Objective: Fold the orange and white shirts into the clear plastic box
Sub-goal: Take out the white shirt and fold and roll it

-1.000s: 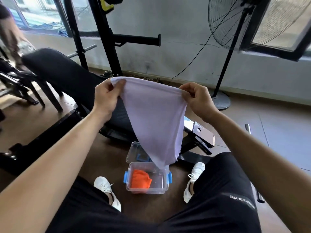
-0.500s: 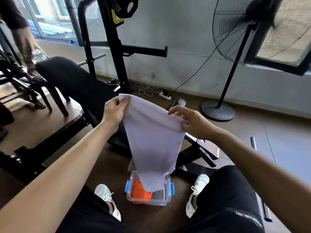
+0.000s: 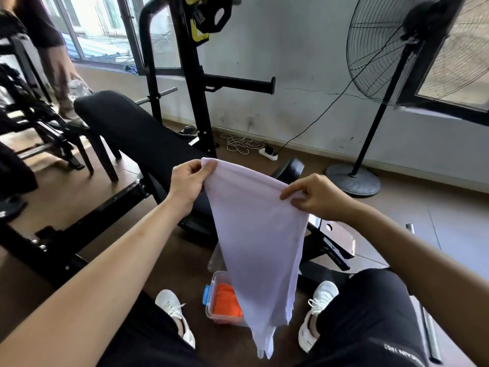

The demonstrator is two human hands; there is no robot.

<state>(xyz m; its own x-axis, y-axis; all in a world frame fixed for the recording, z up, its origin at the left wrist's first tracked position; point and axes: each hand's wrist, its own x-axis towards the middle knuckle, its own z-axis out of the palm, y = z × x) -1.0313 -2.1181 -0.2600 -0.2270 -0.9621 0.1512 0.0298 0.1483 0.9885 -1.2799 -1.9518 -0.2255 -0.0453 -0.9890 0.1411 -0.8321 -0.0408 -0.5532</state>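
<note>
Up in front of the person, the white shirt (image 3: 260,250) hangs as a long folded strip, its top edge stretched between both hands. The left hand (image 3: 186,185) pinches the upper left corner, thumb and fingers (image 3: 209,168) closed together on the cloth. The right hand (image 3: 315,198) grips the lower right end of that edge, its fingers (image 3: 291,190) curled over the fabric. The shirt narrows as it falls, and its tail dangles in front of the clear plastic box (image 3: 211,315), hiding the box's right half. The box sits on the brown floor (image 3: 148,263) between the person's two white shoes (image 3: 174,313). Inside it, at the left, lies the orange shirt (image 3: 227,303), folded. A black weight bench (image 3: 137,133) stands behind the hands, and a standing fan (image 3: 397,49) is at the right by the wall.
</note>
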